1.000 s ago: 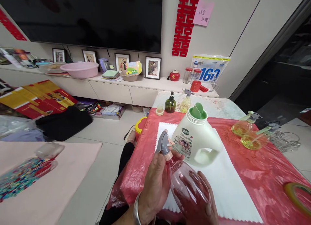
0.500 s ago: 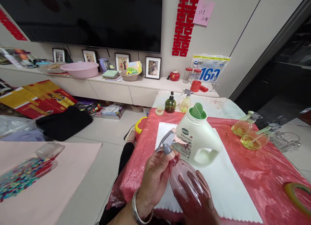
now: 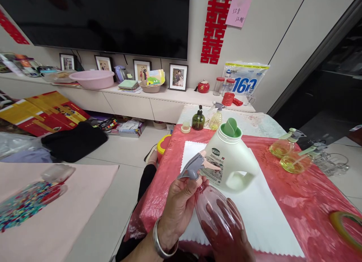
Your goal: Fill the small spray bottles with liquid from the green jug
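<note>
A clear pinkish spray bottle (image 3: pixel 212 201) is tilted in front of me, its grey-and-pink spray head (image 3: pixel 195 165) at the upper left end. My left hand (image 3: pixel 181 201), with a silver bangle at the wrist, pinches the collar below the spray head. Wrapped round the bottle's body from behind and below, my right hand (image 3: pixel 234 239) shows partly through the plastic. Just beyond stands a pale green detergent jug (image 3: pixel 240 160), with a green cup or spout (image 3: pixel 231 128) in its mouth. Both rest over a white scalloped mat (image 3: pixel 268 216).
Two spray bottles with yellow liquid (image 3: pixel 294 162) stand on the red table cover (image 3: pixel 319 201) at right, near a tape roll (image 3: pixel 346 226). At the back are a green pump bottle (image 3: pixel 198 119) and another spray bottle (image 3: pixel 216 118). Left, a pink-topped table (image 3: pixel 85 201) bears coloured beads.
The spray head has turned on the bottle's neck and shows more of its broad grey side. Both hands keep their hold in nearly the same place.
</note>
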{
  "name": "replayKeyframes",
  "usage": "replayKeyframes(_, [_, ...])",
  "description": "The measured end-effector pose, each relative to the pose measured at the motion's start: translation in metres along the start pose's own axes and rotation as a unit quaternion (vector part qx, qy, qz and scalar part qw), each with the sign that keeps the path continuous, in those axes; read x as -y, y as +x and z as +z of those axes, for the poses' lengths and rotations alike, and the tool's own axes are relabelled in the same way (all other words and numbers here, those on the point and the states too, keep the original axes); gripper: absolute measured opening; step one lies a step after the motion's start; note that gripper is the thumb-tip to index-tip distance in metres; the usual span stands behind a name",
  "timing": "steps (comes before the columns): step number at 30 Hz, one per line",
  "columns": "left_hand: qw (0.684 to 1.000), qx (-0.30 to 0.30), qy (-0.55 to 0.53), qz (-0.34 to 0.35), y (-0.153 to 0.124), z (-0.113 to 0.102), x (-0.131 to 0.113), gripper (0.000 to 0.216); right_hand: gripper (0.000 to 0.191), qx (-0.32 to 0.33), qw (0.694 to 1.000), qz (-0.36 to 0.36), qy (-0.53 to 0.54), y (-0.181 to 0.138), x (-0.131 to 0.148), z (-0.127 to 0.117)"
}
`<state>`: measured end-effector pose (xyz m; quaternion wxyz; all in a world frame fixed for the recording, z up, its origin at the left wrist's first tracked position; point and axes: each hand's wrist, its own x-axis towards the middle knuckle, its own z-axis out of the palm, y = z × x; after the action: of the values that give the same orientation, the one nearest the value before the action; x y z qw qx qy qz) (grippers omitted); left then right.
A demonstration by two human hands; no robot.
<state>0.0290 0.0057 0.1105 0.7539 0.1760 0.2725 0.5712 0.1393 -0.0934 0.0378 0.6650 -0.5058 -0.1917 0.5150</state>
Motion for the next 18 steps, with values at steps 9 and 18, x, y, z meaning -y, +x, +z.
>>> replayKeyframes(9, [0.999, 0.025, 0.024, 0.023, 0.001, -0.006, 0.004, 0.021, 0.044, 0.084, 0.961, -0.103, -0.243, -0.001, 0.002, 0.005])
replayKeyframes(18, [1.000, 0.018, 0.010, 0.016, 0.001, -0.005, 0.003, 0.024, 0.043, 0.134, 0.859, -0.251, -0.425, 0.001, -0.010, -0.023])
